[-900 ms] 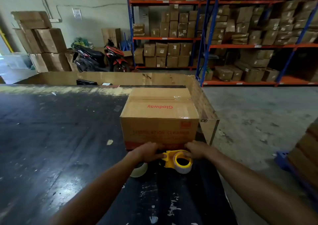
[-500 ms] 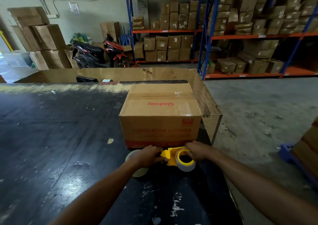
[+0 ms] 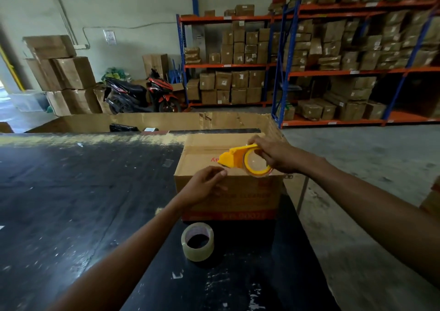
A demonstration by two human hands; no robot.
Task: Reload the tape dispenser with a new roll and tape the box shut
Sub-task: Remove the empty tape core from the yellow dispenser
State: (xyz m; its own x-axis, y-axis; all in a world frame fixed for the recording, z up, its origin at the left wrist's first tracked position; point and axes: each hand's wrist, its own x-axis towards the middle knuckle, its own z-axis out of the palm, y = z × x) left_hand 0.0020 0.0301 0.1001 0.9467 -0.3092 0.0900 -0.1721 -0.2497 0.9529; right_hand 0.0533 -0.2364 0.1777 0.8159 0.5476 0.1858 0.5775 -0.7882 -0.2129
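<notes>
A brown cardboard box (image 3: 250, 196) with red print stands on the black table (image 3: 71, 191), its top flaps folded down. My right hand (image 3: 273, 154) grips the yellow tape dispenser (image 3: 240, 159), which carries a roll, and holds it over the box's top near the front edge. My left hand (image 3: 206, 184) rests on the box's front top edge, fingers pinched at the tape end just below the dispenser's mouth. A second roll of clear tape (image 3: 197, 241) stands on the table in front of the box, apart from both hands.
A large open cardboard bin (image 3: 166, 120) lines the table's far edge and right side. Beyond it stand a parked scooter (image 3: 140, 95), stacked cartons (image 3: 62, 72) at the left and blue-orange shelving (image 3: 333, 72) full of boxes. Concrete floor lies to the right.
Both hands rose from the table in front of the box to its top edge. My right hand lifted the dispenser with it; the spare roll stayed on the table.
</notes>
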